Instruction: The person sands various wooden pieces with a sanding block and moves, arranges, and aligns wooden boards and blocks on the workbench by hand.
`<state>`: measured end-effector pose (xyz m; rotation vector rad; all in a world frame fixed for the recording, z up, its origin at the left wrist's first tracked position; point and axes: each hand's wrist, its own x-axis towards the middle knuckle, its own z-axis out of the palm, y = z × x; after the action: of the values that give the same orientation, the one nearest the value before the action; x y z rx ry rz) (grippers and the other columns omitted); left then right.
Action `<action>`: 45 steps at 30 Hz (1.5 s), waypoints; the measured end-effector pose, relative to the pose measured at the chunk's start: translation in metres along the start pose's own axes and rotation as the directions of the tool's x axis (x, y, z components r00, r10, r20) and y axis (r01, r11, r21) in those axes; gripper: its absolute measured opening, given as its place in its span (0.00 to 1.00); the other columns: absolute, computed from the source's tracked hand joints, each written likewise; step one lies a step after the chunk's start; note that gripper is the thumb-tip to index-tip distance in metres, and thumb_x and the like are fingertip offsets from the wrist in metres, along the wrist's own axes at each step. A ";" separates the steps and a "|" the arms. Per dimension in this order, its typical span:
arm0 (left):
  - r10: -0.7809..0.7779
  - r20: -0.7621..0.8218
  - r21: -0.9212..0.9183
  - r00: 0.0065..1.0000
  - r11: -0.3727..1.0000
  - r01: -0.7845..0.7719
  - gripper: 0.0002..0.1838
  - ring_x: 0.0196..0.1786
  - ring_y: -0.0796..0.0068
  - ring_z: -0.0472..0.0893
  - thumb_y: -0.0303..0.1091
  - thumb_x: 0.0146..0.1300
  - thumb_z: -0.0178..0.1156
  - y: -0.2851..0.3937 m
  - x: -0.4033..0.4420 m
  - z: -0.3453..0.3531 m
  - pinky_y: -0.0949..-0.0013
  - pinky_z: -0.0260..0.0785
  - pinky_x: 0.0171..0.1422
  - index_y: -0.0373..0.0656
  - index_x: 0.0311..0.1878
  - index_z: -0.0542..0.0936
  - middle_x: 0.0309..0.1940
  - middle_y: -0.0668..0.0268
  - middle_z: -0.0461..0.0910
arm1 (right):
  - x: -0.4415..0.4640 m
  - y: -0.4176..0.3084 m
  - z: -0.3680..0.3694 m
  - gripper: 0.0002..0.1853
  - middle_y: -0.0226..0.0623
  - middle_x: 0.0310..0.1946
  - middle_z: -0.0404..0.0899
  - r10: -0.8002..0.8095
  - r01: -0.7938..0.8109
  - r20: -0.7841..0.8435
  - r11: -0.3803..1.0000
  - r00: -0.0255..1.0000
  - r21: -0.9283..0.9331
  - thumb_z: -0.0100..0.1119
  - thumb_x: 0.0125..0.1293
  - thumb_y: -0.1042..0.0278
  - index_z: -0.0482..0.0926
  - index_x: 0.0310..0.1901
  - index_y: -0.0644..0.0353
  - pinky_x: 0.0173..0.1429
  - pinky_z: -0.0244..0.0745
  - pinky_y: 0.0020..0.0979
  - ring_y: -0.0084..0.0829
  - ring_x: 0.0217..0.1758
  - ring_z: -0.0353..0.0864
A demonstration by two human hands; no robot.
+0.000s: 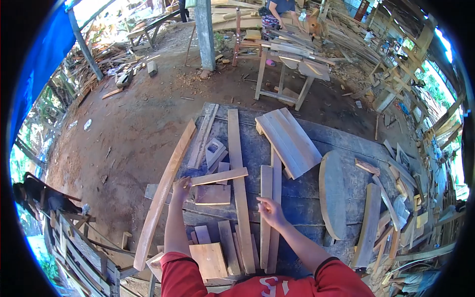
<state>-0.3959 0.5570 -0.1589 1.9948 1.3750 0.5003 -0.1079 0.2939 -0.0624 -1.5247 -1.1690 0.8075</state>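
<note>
Left hand [182, 185] at end of short strip [220, 176], can't tell if gripping; right hand [271, 213] loosely half-open, hiding bit of narrow board [266, 183].

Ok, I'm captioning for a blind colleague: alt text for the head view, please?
A person in a red shirt reaches over a dark table strewn with boards, left hand at the end of a wooden strip, right hand over a narrow board. Beyond, another person is at a bench.
</note>
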 end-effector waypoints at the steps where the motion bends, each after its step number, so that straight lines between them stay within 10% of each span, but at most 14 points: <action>1: -0.013 -0.006 -0.060 1.000 0.998 0.013 0.18 0.63 0.57 0.65 0.31 0.58 0.56 0.000 0.000 0.001 0.62 0.57 0.66 0.45 0.53 0.74 0.56 0.52 0.70 | -0.006 -0.008 -0.010 0.12 0.28 0.21 0.70 0.011 -0.010 -0.036 1.000 0.999 0.015 0.52 0.63 0.73 0.73 0.49 0.62 0.29 0.67 0.22 0.16 0.24 0.69; 6: -0.031 -0.003 -0.058 1.000 0.998 0.030 0.18 0.65 0.57 0.62 0.34 0.58 0.57 -0.004 0.005 0.006 0.60 0.54 0.67 0.46 0.53 0.75 0.59 0.53 0.67 | -0.049 -0.009 -0.063 0.11 0.26 0.21 0.69 0.074 -0.078 -0.112 0.997 0.991 -0.026 0.52 0.64 0.73 0.74 0.47 0.64 0.29 0.67 0.20 0.15 0.24 0.68; 11: -0.052 -0.047 0.376 0.998 0.924 0.066 0.24 0.66 0.57 0.60 0.32 0.56 0.57 0.081 -0.013 -0.013 0.59 0.55 0.67 0.46 0.58 0.69 0.62 0.55 0.62 | -0.097 0.004 -0.108 0.11 0.27 0.20 0.68 0.079 -0.116 -0.224 0.981 0.971 -0.157 0.53 0.63 0.72 0.75 0.46 0.62 0.26 0.65 0.22 0.16 0.22 0.65; 16: 0.166 0.107 0.137 0.980 0.974 -0.180 0.27 0.66 0.59 0.61 0.37 0.56 0.59 0.102 -0.005 0.009 0.47 0.51 0.67 0.48 0.61 0.67 0.62 0.58 0.63 | -0.135 0.014 -0.135 0.11 0.31 0.19 0.68 0.181 -0.269 -0.268 0.899 0.946 -0.345 0.56 0.60 0.70 0.76 0.45 0.61 0.27 0.64 0.24 0.21 0.21 0.66; 22: 0.052 0.284 0.464 0.957 0.866 -0.185 0.26 0.62 0.62 0.67 0.36 0.59 0.55 0.125 -0.001 0.024 0.48 0.51 0.67 0.53 0.62 0.64 0.59 0.64 0.67 | -0.153 -0.002 -0.137 0.12 0.33 0.23 0.73 0.174 -0.280 -0.273 0.862 0.946 -0.422 0.56 0.60 0.68 0.76 0.45 0.59 0.31 0.69 0.26 0.25 0.23 0.72; 45: 0.232 0.226 0.507 0.946 0.801 -0.318 0.14 0.45 0.57 0.77 0.27 0.56 0.49 0.121 0.007 0.036 0.56 0.69 0.49 0.49 0.46 0.74 0.43 0.62 0.77 | -0.180 0.011 -0.150 0.13 0.39 0.27 0.76 0.314 -0.417 -0.310 0.834 0.897 -0.361 0.55 0.62 0.66 0.76 0.46 0.60 0.36 0.73 0.28 0.29 0.29 0.78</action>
<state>-0.2885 0.5246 -0.0998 2.6556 1.2184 0.0674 -0.0237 0.0755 -0.0453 -2.1931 -0.9119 0.6131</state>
